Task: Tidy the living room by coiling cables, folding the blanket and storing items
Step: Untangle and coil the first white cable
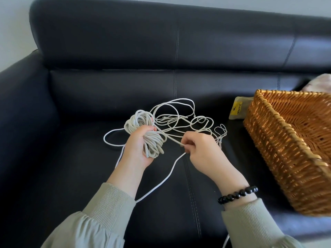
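I am gripping the coiled white cable [146, 138] in my left hand [138, 147] to keep its loops together. My right hand [200, 149] is pinching the loose strand, feeding slack from the tangle [182, 117] at 12 o'clock. The wicker basket [279, 140] is waiting at 3 o'clock.

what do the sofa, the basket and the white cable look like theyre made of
Sofa: black leather or faux leather, I can't tell which; smooth, soft sheen, stitched seams.
Basket: woven wicker or rattan, amber strands, glossy as if varnished.
White cable: matte, flexible jacket, probably rubbery plastic, since it coils into soft loops.
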The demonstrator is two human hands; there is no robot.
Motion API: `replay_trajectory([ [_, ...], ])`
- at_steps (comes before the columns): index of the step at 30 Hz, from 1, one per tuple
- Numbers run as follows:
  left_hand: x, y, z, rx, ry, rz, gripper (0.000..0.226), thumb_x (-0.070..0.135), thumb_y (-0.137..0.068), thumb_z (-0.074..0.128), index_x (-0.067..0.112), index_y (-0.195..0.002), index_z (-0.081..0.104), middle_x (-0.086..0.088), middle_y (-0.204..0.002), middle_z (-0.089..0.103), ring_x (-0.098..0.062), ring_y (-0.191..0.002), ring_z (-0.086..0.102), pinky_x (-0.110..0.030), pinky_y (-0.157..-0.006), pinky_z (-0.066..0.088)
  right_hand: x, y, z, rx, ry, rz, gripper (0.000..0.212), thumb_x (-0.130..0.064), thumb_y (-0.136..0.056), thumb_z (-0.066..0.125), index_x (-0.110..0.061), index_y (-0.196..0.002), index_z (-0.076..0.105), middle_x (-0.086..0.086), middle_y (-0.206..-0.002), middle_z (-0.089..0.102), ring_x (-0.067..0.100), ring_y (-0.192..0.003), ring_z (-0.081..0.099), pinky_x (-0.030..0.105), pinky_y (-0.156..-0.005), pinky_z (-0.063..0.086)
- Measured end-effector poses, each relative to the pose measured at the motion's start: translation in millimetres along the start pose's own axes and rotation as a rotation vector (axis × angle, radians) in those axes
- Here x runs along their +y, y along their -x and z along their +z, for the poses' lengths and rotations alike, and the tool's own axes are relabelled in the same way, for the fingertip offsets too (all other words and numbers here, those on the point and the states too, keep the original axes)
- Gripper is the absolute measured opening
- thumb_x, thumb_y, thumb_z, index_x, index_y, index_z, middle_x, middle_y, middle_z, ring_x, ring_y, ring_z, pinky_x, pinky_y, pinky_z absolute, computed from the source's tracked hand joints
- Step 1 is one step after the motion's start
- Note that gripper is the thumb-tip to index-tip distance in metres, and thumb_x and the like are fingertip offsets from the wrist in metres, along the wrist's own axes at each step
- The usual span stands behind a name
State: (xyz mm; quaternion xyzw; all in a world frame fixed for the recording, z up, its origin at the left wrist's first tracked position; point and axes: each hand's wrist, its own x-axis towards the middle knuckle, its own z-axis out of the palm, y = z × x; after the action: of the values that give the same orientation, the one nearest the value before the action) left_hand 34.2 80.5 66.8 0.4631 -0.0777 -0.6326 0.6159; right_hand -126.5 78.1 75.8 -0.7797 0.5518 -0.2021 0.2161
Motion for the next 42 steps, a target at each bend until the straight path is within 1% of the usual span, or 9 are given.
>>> replay_trajectory([
  [3, -1.0, -0.5, -0.2, -0.001, 0.061, -0.002, 0.016, 0.008, -0.088, 0.059, 0.009, -0.073, 0.061, -0.002, -0.059, 0.057, -0.013, -0.054, 0.056, -0.025, -0.057, 0.046, 0.7, -1.1, 0.4, -0.008, -0.013, -0.007, 0.017, -0.007, -0.092, 0.050, -0.019, -0.082, 0.058, -0.010, -0.066, 0.054, 0.007, -0.063, 0.051, 0.024, -0.061, 0.045],
  [9, -5.4, -5.0, -6.0, -0.035, 0.265, -0.039, 0.011, 0.006, -0.088, 0.055, 0.011, -0.087, 0.065, -0.003, -0.070, 0.059, -0.015, -0.060, 0.059, -0.029, -0.073, 0.048, -1.5, -1.4, 4.9, -0.035, 0.006, -0.022, 0.009, -0.020, -0.092, 0.056, -0.019, -0.085, 0.062, -0.006, -0.071, 0.061, 0.013, -0.068, 0.057, 0.031, -0.065, 0.051],
  [20, -5.4, 1.1, -2.1, -0.037, 0.305, -0.041, 0.006, 0.009, -0.089, 0.055, 0.010, -0.085, 0.060, -0.008, -0.075, 0.055, -0.021, -0.066, 0.055, -0.035, -0.072, 0.047, 0.1, -3.0, 8.2, -0.029, 0.159, -0.008, 0.010, -0.021, -0.093, 0.053, -0.020, -0.088, 0.062, -0.003, -0.081, 0.064, 0.018, -0.076, 0.059, 0.030, -0.066, 0.050],
  [26, -2.9, 5.3, 2.3, -0.105, 0.353, -0.013, 0.014, 0.006, -0.095, 0.048, 0.002, -0.091, 0.061, -0.011, -0.080, 0.072, -0.022, -0.087, 0.070, -0.043, -0.091, 0.052, -8.4, 0.6, 5.6, -0.139, 0.110, -0.034, 0.010, -0.023, -0.092, 0.055, -0.022, -0.086, 0.063, -0.007, -0.081, 0.062, 0.013, -0.075, 0.057, 0.026, -0.064, 0.047],
  [28, -2.2, 3.5, 3.8, -0.082, 0.260, 0.022, 0.018, 0.003, -0.096, 0.047, -0.001, -0.091, 0.063, -0.012, -0.080, 0.073, -0.021, -0.092, 0.069, -0.039, -0.084, 0.056, -11.0, 1.9, 2.6, -0.164, 0.069, -0.044, 0.010, -0.025, -0.091, 0.057, -0.023, -0.085, 0.064, -0.010, -0.076, 0.061, 0.010, -0.073, 0.057, 0.027, -0.067, 0.049],
  [31, -1.5, 0.4, 7.9, 0.026, 0.047, 0.104, 0.011, 0.001, -0.092, 0.055, -0.001, -0.088, 0.065, -0.012, -0.079, 0.070, -0.019, -0.073, 0.071, -0.032, -0.065, 0.060, -12.7, 2.8, -0.9, -0.185, 0.051, -0.052, 0.010, -0.025, -0.091, 0.057, -0.023, -0.085, 0.064, -0.011, -0.072, 0.058, 0.008, -0.071, 0.056, 0.028, -0.069, 0.050],
  [35, -3.7, -1.6, 8.9, 0.095, -0.129, 0.184, 0.004, 0.002, -0.087, 0.064, 0.002, -0.090, 0.066, -0.007, -0.065, 0.071, -0.015, -0.058, 0.070, -0.031, -0.060, 0.059, -12.9, 3.8, -0.7, -0.197, 0.056, -0.062, 0.009, -0.026, -0.092, 0.057, -0.022, -0.086, 0.063, -0.011, -0.071, 0.057, 0.008, -0.070, 0.055, 0.023, -0.063, 0.045],
  [39, -3.7, -4.3, 4.3, 0.166, -0.145, 0.210, 0.022, 0.013, -0.086, 0.070, 0.003, -0.105, 0.066, -0.003, -0.066, 0.070, -0.011, -0.053, 0.067, -0.024, -0.048, 0.053, -11.4, 4.7, 0.4, -0.299, 0.017, -0.065, 0.016, -0.022, -0.093, 0.055, -0.023, -0.105, 0.065, -0.012, -0.081, 0.062, 0.006, -0.077, 0.057, 0.023, -0.073, 0.047],
  [42, -3.1, -5.9, 4.5, 0.236, -0.221, 0.285, 0.028, 0.015, -0.086, 0.070, -0.001, -0.109, 0.065, -0.009, -0.077, 0.070, -0.009, -0.048, 0.064, -0.019, -0.042, 0.048, -10.4, 5.4, 1.7, -0.417, 0.015, -0.080, 0.024, -0.013, -0.094, 0.049, -0.023, -0.113, 0.060, -0.018, -0.069, 0.050, 0.000, -0.066, 0.049, 0.024, -0.071, 0.043],
])
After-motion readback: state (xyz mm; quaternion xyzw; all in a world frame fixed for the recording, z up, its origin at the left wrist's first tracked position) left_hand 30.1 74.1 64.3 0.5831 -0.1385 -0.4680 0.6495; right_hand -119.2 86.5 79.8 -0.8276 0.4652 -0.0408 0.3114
